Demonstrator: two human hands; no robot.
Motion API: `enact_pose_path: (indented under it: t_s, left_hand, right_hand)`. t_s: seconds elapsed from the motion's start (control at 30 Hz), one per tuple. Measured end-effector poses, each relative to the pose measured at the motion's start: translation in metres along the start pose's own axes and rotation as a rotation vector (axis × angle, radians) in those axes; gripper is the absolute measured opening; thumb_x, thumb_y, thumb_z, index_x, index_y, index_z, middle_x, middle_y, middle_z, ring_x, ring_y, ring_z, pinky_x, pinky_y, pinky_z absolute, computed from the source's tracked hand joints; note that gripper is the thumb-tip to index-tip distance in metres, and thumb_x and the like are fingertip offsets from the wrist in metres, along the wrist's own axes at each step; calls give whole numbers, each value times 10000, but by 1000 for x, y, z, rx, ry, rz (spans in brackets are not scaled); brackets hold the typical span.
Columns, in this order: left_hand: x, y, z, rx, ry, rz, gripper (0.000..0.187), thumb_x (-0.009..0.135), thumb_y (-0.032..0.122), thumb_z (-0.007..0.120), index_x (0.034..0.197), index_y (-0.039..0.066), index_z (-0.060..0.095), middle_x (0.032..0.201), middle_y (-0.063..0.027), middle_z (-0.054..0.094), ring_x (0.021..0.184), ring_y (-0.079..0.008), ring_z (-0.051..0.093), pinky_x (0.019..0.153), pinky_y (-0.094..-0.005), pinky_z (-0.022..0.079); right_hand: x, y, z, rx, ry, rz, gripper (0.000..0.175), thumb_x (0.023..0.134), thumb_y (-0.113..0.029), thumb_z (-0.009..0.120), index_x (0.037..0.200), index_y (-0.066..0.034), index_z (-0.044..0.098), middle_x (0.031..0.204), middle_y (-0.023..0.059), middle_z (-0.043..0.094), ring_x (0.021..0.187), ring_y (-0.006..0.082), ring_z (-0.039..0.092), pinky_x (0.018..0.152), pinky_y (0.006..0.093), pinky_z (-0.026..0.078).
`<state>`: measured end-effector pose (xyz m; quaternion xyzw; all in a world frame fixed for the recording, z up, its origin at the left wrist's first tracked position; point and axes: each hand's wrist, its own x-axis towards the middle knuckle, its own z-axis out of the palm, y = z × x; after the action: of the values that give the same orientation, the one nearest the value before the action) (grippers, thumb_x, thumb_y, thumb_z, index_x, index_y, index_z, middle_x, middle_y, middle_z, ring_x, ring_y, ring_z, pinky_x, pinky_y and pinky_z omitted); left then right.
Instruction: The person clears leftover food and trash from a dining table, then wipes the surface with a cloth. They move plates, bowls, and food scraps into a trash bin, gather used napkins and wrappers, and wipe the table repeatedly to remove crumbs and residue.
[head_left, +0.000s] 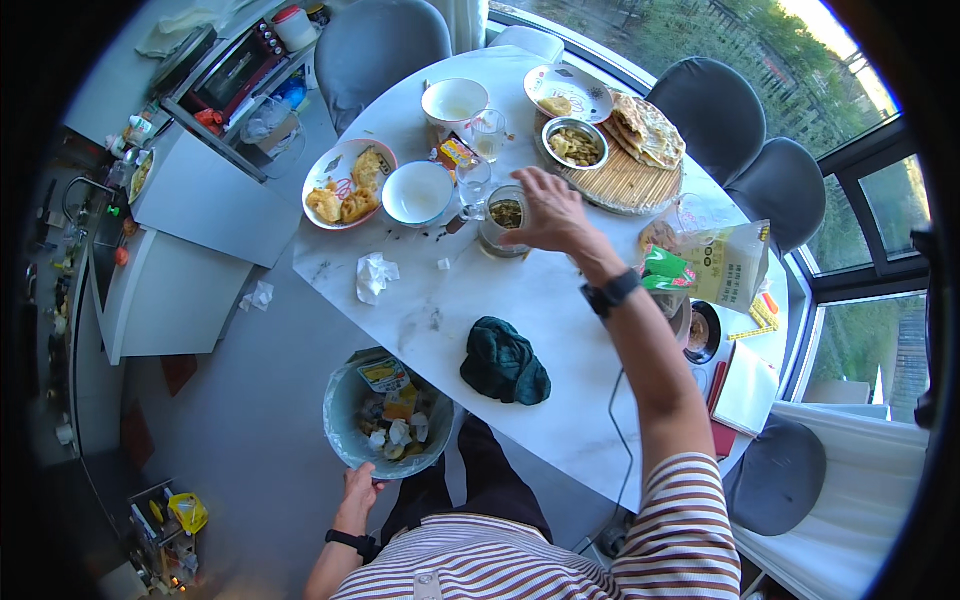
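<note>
My left hand grips the rim of a lined trash bin beside the table. Inside the bin lie crumpled tissues and food wrappers. Over the table, my right hand is spread, fingers apart, at the right side of a glass pot with dark tea leaves in it. Whether the fingers touch the glass cannot be told. Drinking glasses and a white bowl stand just left of the pot. Nearer me lies a crumpled dark green cloth.
A plate of fried pastries, crumpled tissue and dark crumbs lie left on the marble-patterned table. Flatbread and a metal bowl of food rest on a woven mat. A cable hangs over the edge; grey chairs stand around.
</note>
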<state>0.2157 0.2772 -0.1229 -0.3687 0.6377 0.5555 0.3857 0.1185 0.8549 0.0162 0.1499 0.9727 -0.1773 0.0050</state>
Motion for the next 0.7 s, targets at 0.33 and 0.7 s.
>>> enact_pose_path:
  t_s: [0.33,0.7]
  left_hand:
    - [3,-16,-24,-85,3,32,258,858,67,547,1103,-11,533,894,-135,633,600,-265,638,381,-285,405]
    - [18,5,-48,34,-36,-14,253,855,70,542,1093,-16,547,902,-141,649,611,-266,646,371,-281,406]
  right_hand:
    - [2,-21,36,-73,18,127,744,638,-444,771,1278,-153,531,1211,151,532,1100,376,515,887,478,454]
    - [-159,-28,-4,-102,62,328,677,672,-382,800,1235,-106,543,1189,144,538,1066,358,526,892,445,468]
